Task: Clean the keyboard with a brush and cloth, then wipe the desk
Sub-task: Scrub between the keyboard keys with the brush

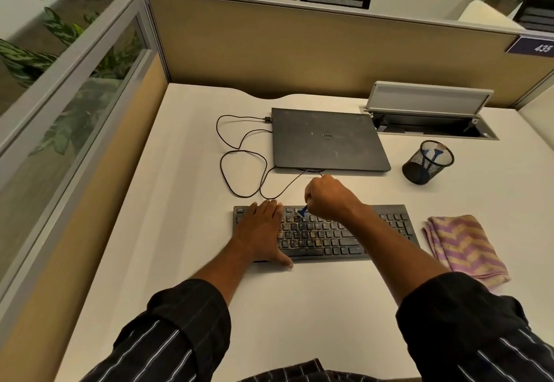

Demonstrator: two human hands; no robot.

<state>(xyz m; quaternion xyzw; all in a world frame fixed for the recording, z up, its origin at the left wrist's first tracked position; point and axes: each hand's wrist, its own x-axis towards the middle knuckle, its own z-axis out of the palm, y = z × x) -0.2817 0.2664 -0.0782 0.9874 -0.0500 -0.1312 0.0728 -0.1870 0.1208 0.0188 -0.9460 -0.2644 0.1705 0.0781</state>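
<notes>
The white counter (186, 276) fills the view, hemmed on the far side by a tan partition (299, 46) and on the left by a glazed one, with a scooped notch in its far edge. Its widest bare stretches lie along the left side and across the near edge in front of the person. A closed dark laptop (326, 139) lies flat at the far middle, and to its right a socket hatch (428, 97) stands flipped up from the counter. The black keyboard (329, 238) sits nearer, parallel to the laptop, with yellowish crumbs scattered over its left and middle keys. A narrow strip of counter separates the two. A folded purple and yellow cloth (464, 247) lies just beside the keyboard's right end, apart from it by a thin gap. A black mesh cup (419, 169) stands right of the laptop's near corner, holding blue-handled tools. A thin black cable (267, 118) plugs into the laptop's left edge, loops over the counter to the left and runs back across the strip under the laptop's near edge. The left hand (263, 229) lies flat with straight fingers on the keyboard's left part, its thumb along the near edge. The right hand (325, 196) is curled in a fist round a small blue brush (302, 211), whose pale tip meets the upper key rows left of centre.
</notes>
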